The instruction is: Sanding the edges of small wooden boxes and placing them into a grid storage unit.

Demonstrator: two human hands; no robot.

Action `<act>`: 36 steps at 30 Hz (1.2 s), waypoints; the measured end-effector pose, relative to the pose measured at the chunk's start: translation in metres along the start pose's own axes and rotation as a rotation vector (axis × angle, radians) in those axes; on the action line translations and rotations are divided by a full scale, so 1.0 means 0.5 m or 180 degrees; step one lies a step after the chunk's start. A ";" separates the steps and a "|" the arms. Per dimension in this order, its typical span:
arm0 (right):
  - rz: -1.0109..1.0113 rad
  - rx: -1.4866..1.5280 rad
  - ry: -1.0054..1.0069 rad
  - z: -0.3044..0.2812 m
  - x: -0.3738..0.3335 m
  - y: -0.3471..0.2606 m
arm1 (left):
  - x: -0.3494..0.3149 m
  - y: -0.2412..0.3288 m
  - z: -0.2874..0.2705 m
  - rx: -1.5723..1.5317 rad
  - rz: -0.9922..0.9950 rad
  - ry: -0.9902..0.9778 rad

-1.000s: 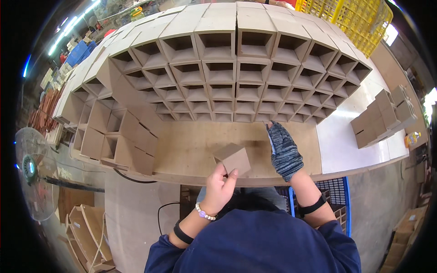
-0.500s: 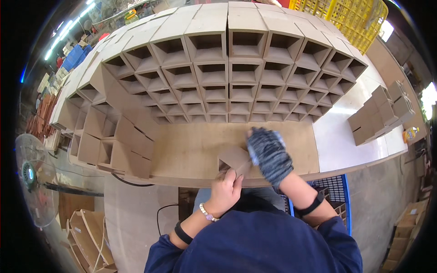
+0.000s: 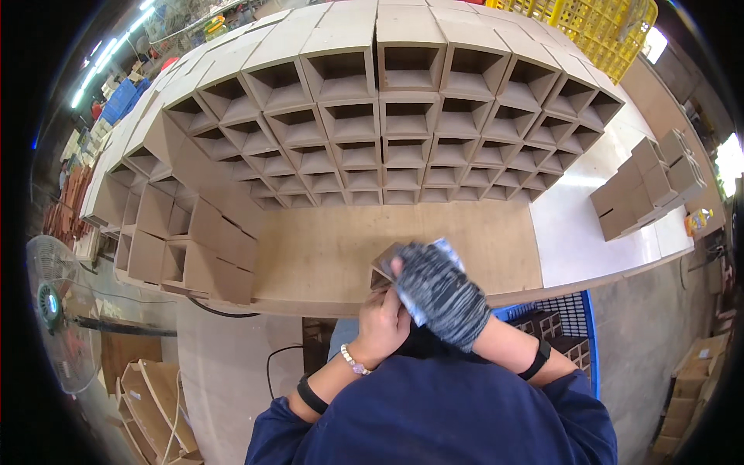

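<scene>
The bare left hand (image 3: 381,329) grasps a brown box (image 3: 384,258) at the counter's (image 3: 318,244) near edge. The gloved right hand (image 3: 443,298) covers the box's right side (whether it grips, one cannot tell). Beyond rise stacked boxes (image 3: 408,81); farther right, a yellow crate (image 3: 601,27).

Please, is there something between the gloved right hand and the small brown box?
Yes, apparently: a blue-and-white sheet sits under the gloved right hand, on the side toward the small brown box. Whether it touches the box is hidden.
</scene>
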State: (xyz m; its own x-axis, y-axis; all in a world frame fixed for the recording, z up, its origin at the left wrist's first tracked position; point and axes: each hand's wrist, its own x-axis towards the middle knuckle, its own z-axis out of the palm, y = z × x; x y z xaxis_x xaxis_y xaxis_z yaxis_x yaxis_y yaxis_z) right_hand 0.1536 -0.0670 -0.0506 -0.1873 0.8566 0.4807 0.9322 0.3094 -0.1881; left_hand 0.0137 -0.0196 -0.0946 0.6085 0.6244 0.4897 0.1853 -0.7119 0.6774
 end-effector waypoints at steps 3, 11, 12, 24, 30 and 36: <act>0.0272 -0.0002 -0.0500 0.028 -0.003 0.028 | 0.004 0.010 -0.007 -0.0016 -0.0125 -0.0160; 0.1224 -0.0446 -0.0522 0.031 -0.043 0.145 | 0.002 0.024 -0.009 -0.1098 -0.0938 0.0087; 0.1231 -0.0373 -0.0465 0.030 -0.043 0.147 | 0.011 0.030 -0.008 -0.1661 -0.1067 0.0341; 0.0492 -0.0086 0.0009 -0.010 0.048 0.025 | 0.012 0.016 -0.026 -0.0388 -0.0595 0.0030; 0.0984 -0.0057 -0.0593 0.012 0.040 0.065 | 0.003 0.011 -0.024 -0.0094 -0.0543 -0.0292; 0.1000 -0.0166 -0.1180 -0.018 0.065 0.045 | 0.004 0.005 -0.016 -0.0327 -0.0493 -0.0112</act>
State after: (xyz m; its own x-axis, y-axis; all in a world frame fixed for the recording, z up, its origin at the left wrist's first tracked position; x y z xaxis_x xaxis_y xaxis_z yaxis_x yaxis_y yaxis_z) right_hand 0.1711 -0.0359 -0.0314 0.0167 0.9975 0.0684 0.9738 -0.0007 -0.2275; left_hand 0.0094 -0.0177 -0.0874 0.6057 0.7111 0.3570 0.2002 -0.5704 0.7966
